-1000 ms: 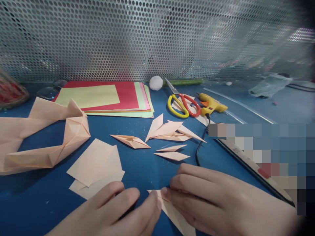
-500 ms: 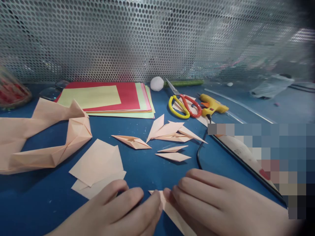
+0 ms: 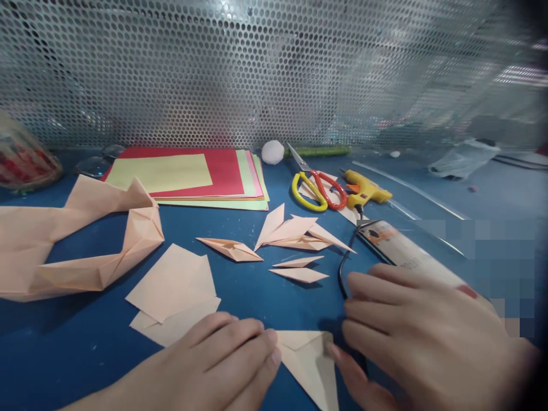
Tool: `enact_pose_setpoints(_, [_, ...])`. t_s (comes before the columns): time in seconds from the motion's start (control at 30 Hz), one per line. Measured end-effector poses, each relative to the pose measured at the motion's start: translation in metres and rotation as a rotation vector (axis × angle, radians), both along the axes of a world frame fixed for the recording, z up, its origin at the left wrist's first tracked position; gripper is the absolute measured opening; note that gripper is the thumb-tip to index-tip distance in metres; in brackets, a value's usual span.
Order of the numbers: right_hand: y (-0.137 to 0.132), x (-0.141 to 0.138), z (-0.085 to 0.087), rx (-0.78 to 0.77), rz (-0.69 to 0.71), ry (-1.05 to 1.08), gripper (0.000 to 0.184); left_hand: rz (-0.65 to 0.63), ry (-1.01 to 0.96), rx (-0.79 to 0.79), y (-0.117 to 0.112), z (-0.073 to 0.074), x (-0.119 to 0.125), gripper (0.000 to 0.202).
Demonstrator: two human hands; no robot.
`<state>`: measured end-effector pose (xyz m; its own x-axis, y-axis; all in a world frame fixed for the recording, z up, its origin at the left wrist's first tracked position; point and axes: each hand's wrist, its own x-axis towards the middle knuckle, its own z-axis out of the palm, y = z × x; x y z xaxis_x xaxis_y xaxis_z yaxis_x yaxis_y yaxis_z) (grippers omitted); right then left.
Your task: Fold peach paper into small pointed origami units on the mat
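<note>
A folded peach paper sheet (image 3: 310,357) lies at the front of the blue table, creased into a pointed shape with a flap along its far edge. My left hand (image 3: 218,362) has its fingers pressed together over the paper's left corner, holding it. At the right edge, the thumb of my right hand (image 3: 398,337) meets the paper, while its other fingers stand off from the thumb, holding nothing. Beyond my hands lie several folded peach petal shapes (image 3: 293,231), a lone one (image 3: 231,249) left of them. Flat peach paper pieces (image 3: 173,282) overlap beside my left hand.
A long folded peach strip (image 3: 71,274) curves at left. Coloured paper sheets (image 3: 226,171), a white ball (image 3: 273,152), scissors (image 3: 319,191) and a yellow glue gun (image 3: 366,188) sit farther back. A black cable (image 3: 341,271) and a power strip (image 3: 415,251) lie right, partly behind my right hand.
My right hand has moved right and lifted its fingers away from the left hand. More of the folded paper now shows, its right part spread out. My left hand stays at the corner.
</note>
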<state>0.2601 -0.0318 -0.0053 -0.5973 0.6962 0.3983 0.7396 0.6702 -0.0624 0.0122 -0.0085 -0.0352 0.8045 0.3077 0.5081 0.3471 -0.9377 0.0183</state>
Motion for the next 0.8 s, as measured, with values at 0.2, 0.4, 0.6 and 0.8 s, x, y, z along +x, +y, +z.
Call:
enact_pose_setpoints(0.2, [0.003,-0.008,0.004,-0.085,0.033,-0.021,0.058,-0.011,0.004,0.027,0.002,-0.002,-0.003,0.023])
enact_pose_setpoints(0.4, [0.004,-0.013,0.002,-0.130,0.198,0.002,0.036,0.090,0.070,0.089,0.007,0.010,0.007,0.048])
enact_pose_setpoints(0.6, [0.005,-0.014,0.002,-0.069,0.224,-0.021,0.029,0.055,0.043,0.077,0.007,-0.004,-0.001,0.038])
enact_pose_setpoints(0.8, [0.006,-0.012,0.004,-0.249,0.200,-0.007,0.014,-0.009,-0.043,-0.041,0.004,-0.009,-0.004,0.029])
